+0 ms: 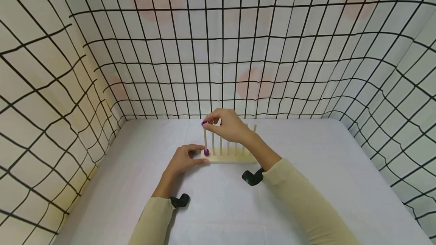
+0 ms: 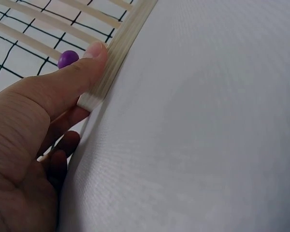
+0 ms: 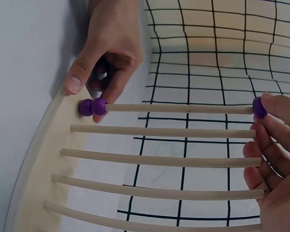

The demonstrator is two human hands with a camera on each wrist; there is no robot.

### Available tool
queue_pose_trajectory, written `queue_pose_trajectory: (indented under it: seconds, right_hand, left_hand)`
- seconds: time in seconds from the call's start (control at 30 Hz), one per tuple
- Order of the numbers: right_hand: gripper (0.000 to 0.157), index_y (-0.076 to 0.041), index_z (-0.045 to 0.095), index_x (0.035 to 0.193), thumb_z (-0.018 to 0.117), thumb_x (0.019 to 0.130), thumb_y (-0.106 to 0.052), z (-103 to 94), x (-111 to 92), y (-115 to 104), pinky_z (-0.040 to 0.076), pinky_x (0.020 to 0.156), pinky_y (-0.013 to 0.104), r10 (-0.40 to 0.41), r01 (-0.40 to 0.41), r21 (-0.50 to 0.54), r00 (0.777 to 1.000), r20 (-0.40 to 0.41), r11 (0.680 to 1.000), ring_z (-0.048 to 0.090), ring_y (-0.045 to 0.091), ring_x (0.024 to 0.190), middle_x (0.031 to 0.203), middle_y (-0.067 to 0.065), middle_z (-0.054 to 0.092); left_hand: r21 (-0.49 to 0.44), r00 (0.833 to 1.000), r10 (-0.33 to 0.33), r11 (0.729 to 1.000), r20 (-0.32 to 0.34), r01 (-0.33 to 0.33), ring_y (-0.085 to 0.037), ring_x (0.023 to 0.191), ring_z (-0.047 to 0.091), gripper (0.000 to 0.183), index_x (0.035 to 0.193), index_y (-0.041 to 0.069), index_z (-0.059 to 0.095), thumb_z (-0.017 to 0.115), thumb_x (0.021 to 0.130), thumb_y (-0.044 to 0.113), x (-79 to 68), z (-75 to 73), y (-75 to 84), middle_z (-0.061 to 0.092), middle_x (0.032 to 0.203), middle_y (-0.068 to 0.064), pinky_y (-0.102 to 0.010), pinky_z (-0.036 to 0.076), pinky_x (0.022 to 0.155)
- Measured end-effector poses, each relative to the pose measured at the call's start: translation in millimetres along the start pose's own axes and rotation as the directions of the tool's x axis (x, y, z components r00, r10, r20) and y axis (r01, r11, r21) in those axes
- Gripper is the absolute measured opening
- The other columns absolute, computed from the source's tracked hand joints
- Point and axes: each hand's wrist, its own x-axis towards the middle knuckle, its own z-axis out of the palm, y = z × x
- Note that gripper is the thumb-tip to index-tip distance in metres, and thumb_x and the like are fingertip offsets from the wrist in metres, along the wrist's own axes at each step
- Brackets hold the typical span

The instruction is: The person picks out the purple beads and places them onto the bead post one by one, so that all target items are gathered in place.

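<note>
Hands, two, both engaged. Head view: our left hand (image 1: 185,158) pinches the left end of a pale wooden base (image 1: 231,158), thumb at the near edge, fingers at the far one. Our right hand (image 1: 226,124) holds a purple bead (image 1: 204,123) between thumb and fingertips, at the top of the leftmost rod (image 1: 205,139). Base: set on a white cloth (image 1: 218,203), long axis left to right across our front. Rods: a single row, all pointing upward, the leftmost one nearest our left hand. Step, as we judge it: threading the held bead onto that rod. Next move, in our judgement: line the bore up with the rod tip, lower or release the bead, and keep the base steady.

Left wrist view: our left thumb lies along the edge of the base; one round bead shows just beyond it. Our right hand does not appear.

Right wrist view: two seated beads (image 3: 93,107), purple, touching one another at the foot of the leftmost rod. Held bead: at the rod's free end; being round, it offers no long axis, its bore is hidden, and we cannot tell whether it is already threaded.
</note>
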Motion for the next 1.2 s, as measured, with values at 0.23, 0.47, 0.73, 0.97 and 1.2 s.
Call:
queue_pose_trajectory:
  seconds: [0.23, 0.47, 0.73, 0.97, 1.2]
  right_hand:
    - [0.020, -0.017, 0.079, 0.111, 0.071, 0.099, -0.031, 1.4, 2.2, 2.2, 0.051, 0.075, 0.030, 0.004, -0.004, -0.025, 1.000, -0.013, 1.000, 0.060, 0.013, 0.093, 0.098, -0.006, 0.071]
    - [0.020, -0.018, 0.079, 0.109, 0.070, 0.099, -0.032, 3.5, 5.8, 2.1, 0.050, 0.080, 0.030, 0.008, -0.006, -0.059, 0.999, 0.033, 0.998, 0.059, 0.013, 0.095, 0.100, -0.008, 0.073]
    - [0.025, -0.013, 0.078, 0.112, 0.069, 0.100, -0.032, 1.2, 7.3, 1.9, 0.050, 0.082, 0.030, 0.011, -0.007, -0.087, 0.999, 0.041, 0.996, 0.062, 0.018, 0.098, 0.101, -0.004, 0.073]
    - [0.030, -0.013, 0.076, 0.117, 0.069, 0.099, -0.036, -6.8, 1.2, 3.2, 0.052, 0.082, 0.031, 0.018, -0.016, -0.080, 0.999, 0.031, 0.997, 0.060, 0.014, 0.098, 0.104, -0.005, 0.072]
    - [0.030, -0.013, 0.076, 0.117, 0.070, 0.098, -0.036, -27.3, -13.9, 14.7, 0.051, 0.089, 0.037, 0.012, -0.013, -0.058, 1.000, -0.018, 0.998, 0.061, 0.016, 0.099, 0.107, -0.004, 0.073]
  left_hand:
    - [0.002, 1.000, -0.004, 1.000, -0.006, 0.004, -0.020, 0.109, 0.062, 0.053, 0.123, 0.027, 0.077, 0.093, 0.074, 0.042, 0.2, 0.6, 0.2, 0.073, 0.128, 0.001, -0.042, 0.050, 0.097]
    - [0.013, 1.000, -0.007, 1.000, -0.002, 0.007, -0.021, 0.112, 0.064, 0.053, 0.123, 0.026, 0.077, 0.092, 0.075, 0.043, -0.7, 1.1, -2.5, 0.073, 0.129, -0.001, -0.044, 0.051, 0.098]
    - [-0.002, 1.000, 0.003, 1.000, -0.002, -0.003, -0.020, 0.114, 0.063, 0.054, 0.123, 0.026, 0.077, 0.093, 0.075, 0.042, 1.9, 1.8, -1.7, 0.073, 0.129, 0.001, -0.044, 0.051, 0.100]
    - [-0.008, 1.000, -0.006, 1.000, 0.001, 0.007, -0.021, 0.113, 0.063, 0.053, 0.122, 0.026, 0.077, 0.093, 0.074, 0.043, 0.9, 1.1, 0.6, 0.073, 0.128, 0.000, -0.044, 0.051, 0.099]
    - [0.010, 1.000, -0.002, 1.000, 0.003, 0.002, -0.020, 0.110, 0.063, 0.054, 0.123, 0.025, 0.077, 0.093, 0.075, 0.042, 0.0, 1.3, -0.4, 0.073, 0.129, -0.001, -0.043, 0.051, 0.097]
